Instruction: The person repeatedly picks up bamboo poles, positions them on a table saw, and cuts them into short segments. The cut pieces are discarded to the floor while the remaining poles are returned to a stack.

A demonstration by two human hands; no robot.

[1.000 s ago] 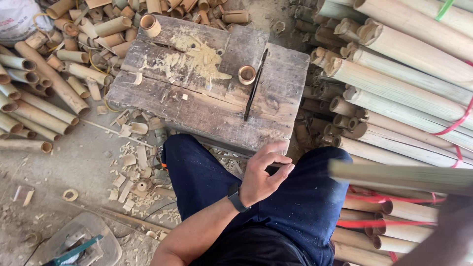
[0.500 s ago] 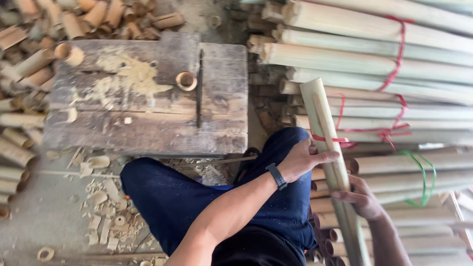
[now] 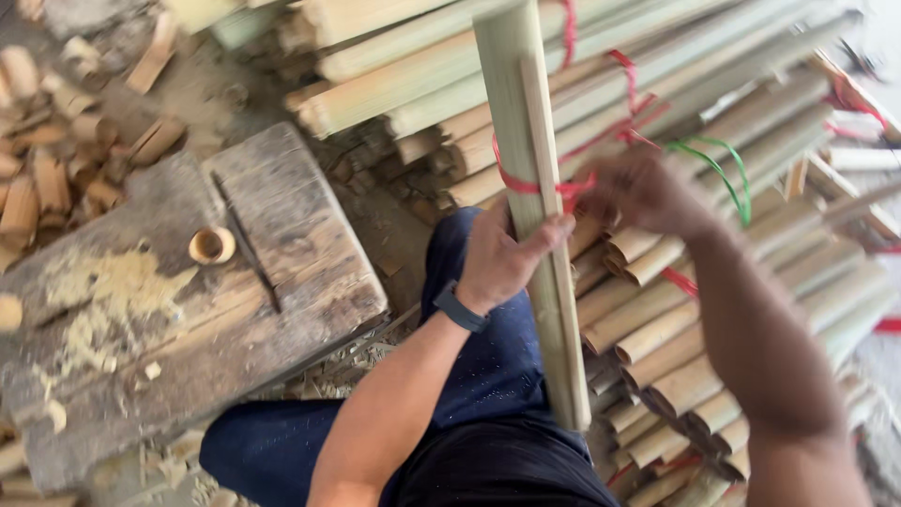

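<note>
Bare dusty ground strewn with wood chips and short cut bamboo pieces (image 3: 38,188) fills the left side of the head view; on it sits a low, worn wooden desk (image 3: 310,272), dusted with pale sawdust (image 3: 103,300); a small bamboo ring (image 3: 212,245) stands on the desk top, and just beside it lies a long thin dark blade (image 3: 246,246), running along the grain. Across the top and right lies a big stack of long bamboo poles (image 3: 676,84), some bunches tied with red string (image 3: 624,94) and one with green string (image 3: 723,174); their cut ends face the person.

A tied bundle of split bamboo slats (image 3: 540,272) stands almost upright in the middle of the view, its lower end near the person's lap, its upper end running out at the top edge; a red tie (image 3: 526,185) goes around it. The left hand (image 3: 502,258), with a dark watch (image 3: 460,308) at the wrist, grips the bundle from the left just below the tie; its fingers (image 3: 554,230) are curled around the slats and pressed onto them. The right hand (image 3: 638,192) is at the red tie on the bundle's right side; it is blurred, so I cannot tell whether its fingers pinch the tie or only touch it. The person wears dark blue trousers (image 3: 488,376); one knee points toward the desk.
</note>
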